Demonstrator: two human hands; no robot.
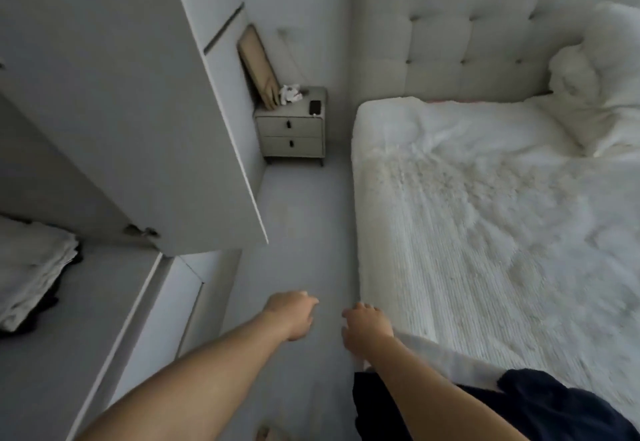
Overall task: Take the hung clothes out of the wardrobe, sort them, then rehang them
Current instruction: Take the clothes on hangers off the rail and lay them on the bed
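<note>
The wardrobe's white door (pixel 194 149) stands swung open on the left; its inside shows a bare floor panel (pixel 86 302) with a folded white cloth (pixel 31 267) on dark fabric. No hanging clothes show in this view. A dark navy garment (pixel 540 406) lies over the near corner of the bed. Both my hands hover over the floor between wardrobe and bed. My left hand (pixel 294 314) has loosely curled fingers and holds nothing. My right hand (pixel 365 326) is also empty, fingers relaxed, just beside the bed's edge.
A bed with a white fluffy cover (pixel 485 215) and tufted headboard (pixel 460 42) fills the right. A two-drawer nightstand (pixel 292 132) stands at the far wall with a phone (pixel 315 106) and a tan board leaning on it. Grey floor (pixel 304 225) runs between.
</note>
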